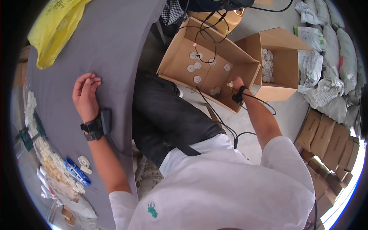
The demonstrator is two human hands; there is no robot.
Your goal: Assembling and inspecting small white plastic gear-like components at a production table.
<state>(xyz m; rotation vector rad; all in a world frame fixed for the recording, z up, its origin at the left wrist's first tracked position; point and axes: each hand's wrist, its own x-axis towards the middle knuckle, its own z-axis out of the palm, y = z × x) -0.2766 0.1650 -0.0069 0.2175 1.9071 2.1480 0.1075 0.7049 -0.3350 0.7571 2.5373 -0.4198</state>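
My left hand point(87, 96) rests on the grey table point(103, 50). Its fingers are loosely bent with small gaps, and nothing shows in them. Over the right end of an open cardboard box point(172, 63), my right hand point(238, 82) is closed on a small cream-coloured piece point(230, 84), partly covered by the fingers. Several white round discs point(197, 65) lie scattered on the bottom of this box. Each of my wrists wears a black strap with a small device and a cable.
A second open box point(281, 63) holds more white discs point(267, 65). Black cables hang over the first box. On the table lie a yellow plastic bag point(57, 30), a blue item point(77, 171) and a row of cream pieces point(51, 153). Sacks point(345, 53) and cartons point(326, 134) are stacked at the right.
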